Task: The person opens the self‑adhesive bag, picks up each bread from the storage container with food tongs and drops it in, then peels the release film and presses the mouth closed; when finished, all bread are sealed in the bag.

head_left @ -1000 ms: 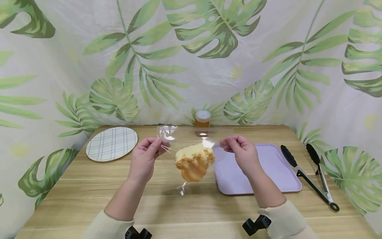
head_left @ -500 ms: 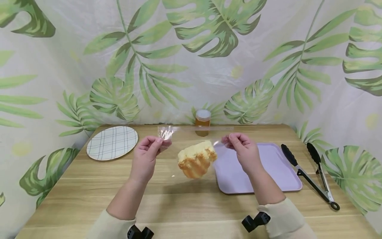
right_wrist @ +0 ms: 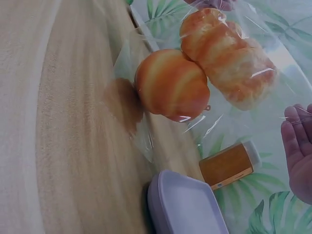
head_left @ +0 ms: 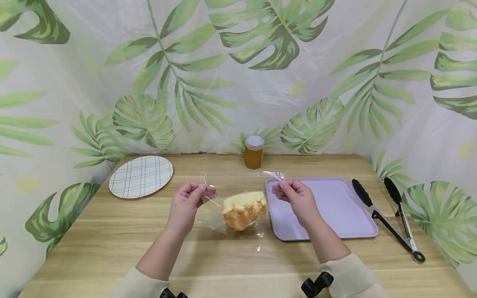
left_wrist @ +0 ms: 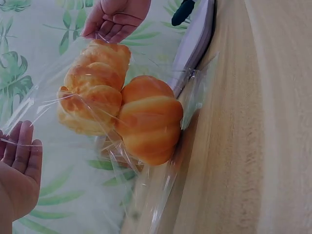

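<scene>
A clear plastic bag (head_left: 242,174) is stretched between my two hands, its zip strip along the far side. My left hand (head_left: 185,205) pinches its left side, and my right hand (head_left: 299,200) pinches the right side. Inside lie a lumpy, golden-topped bread loaf (head_left: 244,207) and a round, ridged bun (left_wrist: 151,119). The wrist views show the bun against the loaf, on the side nearer the tabletop. In the head view the loaf mostly hides the bun. Whether the bag's bottom touches the table is hard to tell.
Right of the bag lies a lilac tray (head_left: 335,207), partly under my right hand and forearm. Black-tipped tongs (head_left: 395,223) lie spread beyond it. A checked oval plate (head_left: 141,176) sits back left. An amber jar (head_left: 254,153) stands at the back edge.
Both hands have come down with the bag, and its zip strip now sits lower, in front of the jar. The loaf has tilted and its pale side shows more.
</scene>
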The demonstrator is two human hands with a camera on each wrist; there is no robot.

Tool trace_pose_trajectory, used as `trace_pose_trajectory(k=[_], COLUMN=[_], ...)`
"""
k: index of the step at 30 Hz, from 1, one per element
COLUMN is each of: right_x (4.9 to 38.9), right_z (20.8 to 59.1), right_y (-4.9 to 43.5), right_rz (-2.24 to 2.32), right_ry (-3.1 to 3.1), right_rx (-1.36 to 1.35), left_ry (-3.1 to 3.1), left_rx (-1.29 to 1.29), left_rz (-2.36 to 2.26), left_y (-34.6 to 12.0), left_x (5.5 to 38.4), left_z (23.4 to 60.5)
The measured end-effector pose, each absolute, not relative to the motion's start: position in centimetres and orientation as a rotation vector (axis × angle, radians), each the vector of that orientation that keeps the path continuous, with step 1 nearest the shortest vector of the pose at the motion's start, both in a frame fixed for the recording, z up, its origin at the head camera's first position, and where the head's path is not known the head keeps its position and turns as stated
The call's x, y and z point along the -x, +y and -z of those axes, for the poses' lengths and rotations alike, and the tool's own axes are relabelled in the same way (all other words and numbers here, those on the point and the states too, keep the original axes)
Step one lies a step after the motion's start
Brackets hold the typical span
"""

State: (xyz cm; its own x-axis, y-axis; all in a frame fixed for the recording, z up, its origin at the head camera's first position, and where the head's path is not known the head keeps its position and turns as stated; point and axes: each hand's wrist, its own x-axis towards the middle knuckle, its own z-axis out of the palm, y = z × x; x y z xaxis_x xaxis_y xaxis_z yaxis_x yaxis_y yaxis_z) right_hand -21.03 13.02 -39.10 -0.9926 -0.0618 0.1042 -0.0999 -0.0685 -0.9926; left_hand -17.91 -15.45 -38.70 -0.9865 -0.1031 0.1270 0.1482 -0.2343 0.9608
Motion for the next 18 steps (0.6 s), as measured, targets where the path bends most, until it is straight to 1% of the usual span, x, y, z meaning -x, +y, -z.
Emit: trace_pose_trajectory(k=[9, 18], right_x=[21.4, 21.8], right_z=[38.4, 38.0], right_y=[12.8, 12.2], right_rz=[-2.298, -2.319], right_ry=[-2.101, -2.055], right_rx=[-0.058, 0.054], left_ry=[-1.75, -1.542], left_rx=[0.019, -0.01], left_rz=[2.402, 2.517], left_y=[-14.8, -13.9], left_x=[18.0, 18.4], left_z=[38.0, 37.8])
